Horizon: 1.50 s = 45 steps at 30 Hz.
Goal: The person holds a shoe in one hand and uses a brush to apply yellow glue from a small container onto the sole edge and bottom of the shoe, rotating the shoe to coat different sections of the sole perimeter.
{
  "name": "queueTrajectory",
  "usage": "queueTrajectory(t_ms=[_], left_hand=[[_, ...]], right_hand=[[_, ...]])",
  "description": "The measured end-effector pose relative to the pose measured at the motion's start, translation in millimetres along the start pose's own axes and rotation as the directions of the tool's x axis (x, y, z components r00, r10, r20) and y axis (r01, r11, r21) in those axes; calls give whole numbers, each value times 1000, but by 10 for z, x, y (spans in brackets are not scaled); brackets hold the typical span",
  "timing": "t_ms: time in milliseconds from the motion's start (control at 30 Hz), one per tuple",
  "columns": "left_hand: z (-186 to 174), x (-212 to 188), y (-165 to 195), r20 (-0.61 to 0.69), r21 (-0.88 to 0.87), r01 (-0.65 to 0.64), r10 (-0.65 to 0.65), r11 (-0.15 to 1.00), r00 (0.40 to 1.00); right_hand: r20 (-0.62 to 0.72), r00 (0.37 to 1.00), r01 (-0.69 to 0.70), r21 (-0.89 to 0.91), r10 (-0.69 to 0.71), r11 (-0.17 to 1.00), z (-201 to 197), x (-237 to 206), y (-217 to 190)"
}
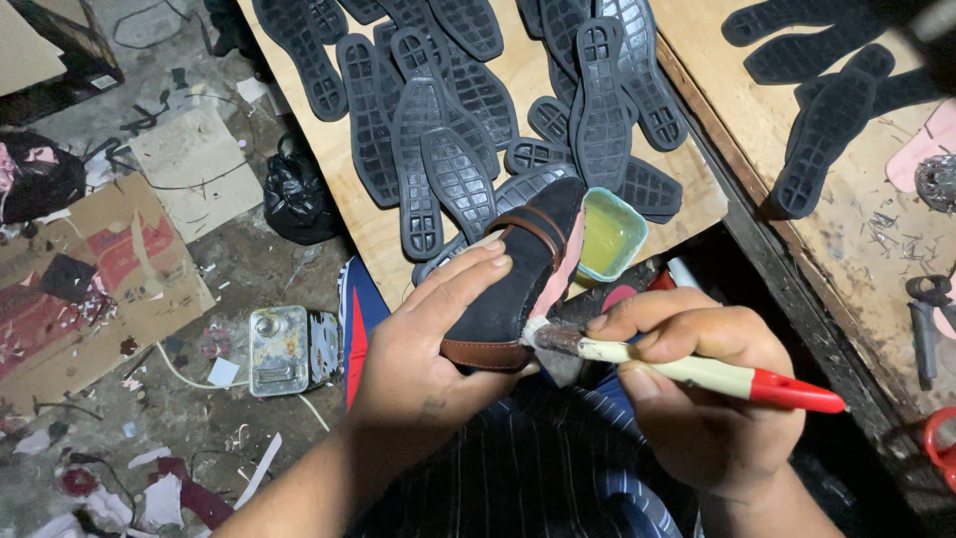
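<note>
My left hand [423, 344] grips a black suede shoe upper [518, 274] with brown leather trim and a pink underside, held over my lap. My right hand [697, 389] holds a brush [697, 371] with a cream handle and a red end; its bristle tip touches the rim of the shoe's heel. Just beyond the shoe, on the edge of a wooden board [354, 214], sits a small green tub [609, 235] of yellowish glue.
Many black rubber soles [438, 139] lie spread over the board. A second wooden bench [856, 239] at right carries more soles [827, 139], nails and pliers [926, 309]. A dirty floor at left holds cardboard [90, 279], a black bag [297, 199] and a metal tin [279, 349].
</note>
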<state>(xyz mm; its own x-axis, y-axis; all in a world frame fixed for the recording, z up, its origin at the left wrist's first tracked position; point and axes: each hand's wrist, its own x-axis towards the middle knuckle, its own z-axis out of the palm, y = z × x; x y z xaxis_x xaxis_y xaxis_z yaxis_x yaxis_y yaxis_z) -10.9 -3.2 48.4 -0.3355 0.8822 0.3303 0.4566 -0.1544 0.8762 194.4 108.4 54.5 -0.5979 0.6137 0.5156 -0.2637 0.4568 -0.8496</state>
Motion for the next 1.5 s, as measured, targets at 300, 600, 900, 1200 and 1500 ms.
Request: queueTrajectory(t_ms=[300, 600, 900, 1200, 1500], left_hand=[[20, 14, 40, -24, 42, -8, 9, 999, 1000], [26, 6, 69, -20, -41, 83, -84, 996, 996], [55, 2, 112, 7, -223, 270, -275, 937, 961], [46, 13, 134, 76, -394, 411, -417, 822, 906], [-99, -41, -88, 91, -500, 422, -439, 756, 894]], right_hand=[[-12, 1000, 28, -85, -29, 996, 36, -11, -21], [-25, 997, 66, -114, -69, 991, 64, -32, -17], [49, 996, 80, -136, -74, 987, 39, -30, 31], [72, 996, 62, -58, -58, 996, 69, -34, 7], [-68, 997, 37, -75, -42, 997, -181, -98, 208]])
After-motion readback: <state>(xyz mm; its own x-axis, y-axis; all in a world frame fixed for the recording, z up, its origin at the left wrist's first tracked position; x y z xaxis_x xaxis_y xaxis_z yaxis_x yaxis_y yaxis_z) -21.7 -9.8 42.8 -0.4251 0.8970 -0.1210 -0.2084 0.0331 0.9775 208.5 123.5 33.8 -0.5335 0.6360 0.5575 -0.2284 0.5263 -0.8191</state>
